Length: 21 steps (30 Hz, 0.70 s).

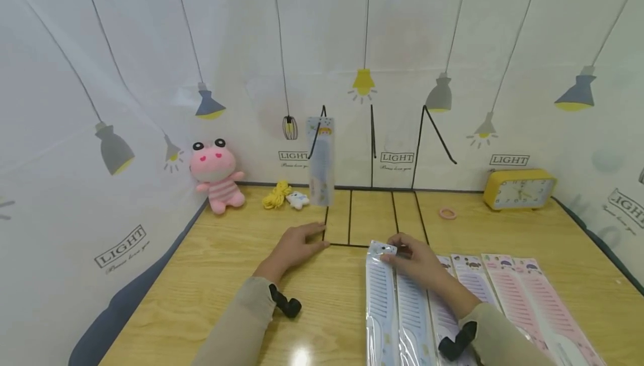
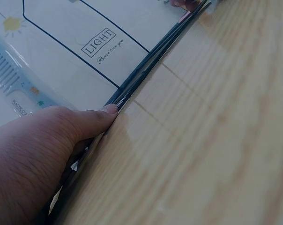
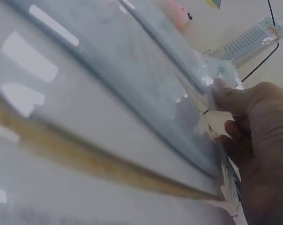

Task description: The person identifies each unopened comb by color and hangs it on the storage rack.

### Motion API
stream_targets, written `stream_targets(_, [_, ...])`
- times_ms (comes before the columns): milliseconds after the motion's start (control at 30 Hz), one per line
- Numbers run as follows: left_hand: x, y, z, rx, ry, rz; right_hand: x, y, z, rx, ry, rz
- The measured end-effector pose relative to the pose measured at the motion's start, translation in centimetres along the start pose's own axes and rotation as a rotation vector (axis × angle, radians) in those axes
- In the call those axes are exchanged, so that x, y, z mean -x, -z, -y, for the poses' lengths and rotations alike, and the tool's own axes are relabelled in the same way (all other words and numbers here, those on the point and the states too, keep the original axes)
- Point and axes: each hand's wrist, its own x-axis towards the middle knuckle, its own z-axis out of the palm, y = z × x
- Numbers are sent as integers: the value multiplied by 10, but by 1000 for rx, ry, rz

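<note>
A: What has the right hand got?

B: Its grip is pinched on the top edge of a blue plastic comb sealed in a clear packet, the leftmost of a row of packets on the pale wooden table. In the right wrist view the thumb and curled fingers clamp the crinkled film at the header end; the rest of the packet lies flat towards the person.

A: And the left hand?

B: Flat, grip relaxed, holding nothing. The fingers are straight and rest on the table, their tips at the corner of a thin black wire stand.

A: How would you handle the pinch well?

B: I'd judge that keeping hold of the stiff header rather than the loose film matters most, since the film looks slippery and would bend if raised from one end.

A: What else is about?

B: Beside the held packet lie further blue and pink packaged combs. Another packaged blue comb hangs on the stand by the wall. Further off sit a pink plush frog, a yellow cord bundle, a pink hair ring and a yellow alarm clock.
</note>
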Motion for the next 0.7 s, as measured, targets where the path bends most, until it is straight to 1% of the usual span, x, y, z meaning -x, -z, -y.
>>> stream_targets(100, [-1, 0, -1, 13, -8, -3, -1, 3, 5, -115, -59, -76])
stream_targets(200, [-1, 0, -1, 11, -8, -6, -2, 6, 8, -242, -86, -122])
stream_targets(267, [-2, -1, -1, 2, -6, -7, -2, 6, 9, -303, -105, -119])
stream_targets(300, [-2, -1, 0, -5, -4, -7, -3, 6, 9, -329, -115, -104])
stream_targets(467, [-1, -4, 2, -20, 0, -6, -3, 5, 7, -411, -171, -46])
stream_targets(600, [0, -3, 1, -22, -1, -5, -2, 4, 7, -456, -205, -53])
stream_targets(700, [0, -1, -1, -20, 0, -10, -2, 4, 8, -482, -212, -58])
